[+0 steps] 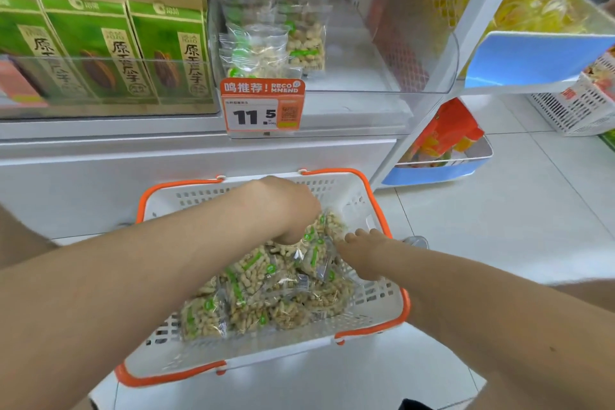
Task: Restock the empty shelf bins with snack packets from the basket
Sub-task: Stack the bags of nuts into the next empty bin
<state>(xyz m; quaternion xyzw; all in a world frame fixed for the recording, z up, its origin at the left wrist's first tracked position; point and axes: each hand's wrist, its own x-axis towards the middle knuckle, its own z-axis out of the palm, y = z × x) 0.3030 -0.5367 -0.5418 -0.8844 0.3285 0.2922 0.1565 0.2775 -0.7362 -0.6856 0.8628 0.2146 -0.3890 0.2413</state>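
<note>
- Far left on the shelf, flat kraft-paper bags (100, 43) with glossy green panels stand upright in rows. I count three across the front and more tucked behind, all fenced in by a clear plastic front.
- Next over is the clear acrylic bin (399, 43), rounded at its front corner and mostly bare. A small cluster of crinkly see-through packs (266, 46) sits at its left end. It looks like four or five, but they overlap, so I can't pin it down.
- One orange-and-white price tag (263, 106) reading 11.5 is clipped to the front of that bin.
- Below on the floor sits the basket (366, 309), white perforated plastic with two orange handles folded down along its rim.
- The snack packets (259, 289) are heaped inside it, shiny clear film with green marks over pale, knobbly nuts. There are well over a dozen, too jumbled to count.
- Left hand (293, 210) is knuckles-up at the far side of the heap, fingers curled down around a packet.
- Right hand (362, 253) is just beside it, fingertips on that same top packet. I can't tell whether it's actually gripping.
- Off to the right a white rack holds two blue-fronted bins, the upper full of yellow wrappers (532, 3) and the lower holding orange packs (449, 133).
- At the far right, one white lattice crate (572, 110) rests on the glossy pale floor tiles (499, 226).
</note>
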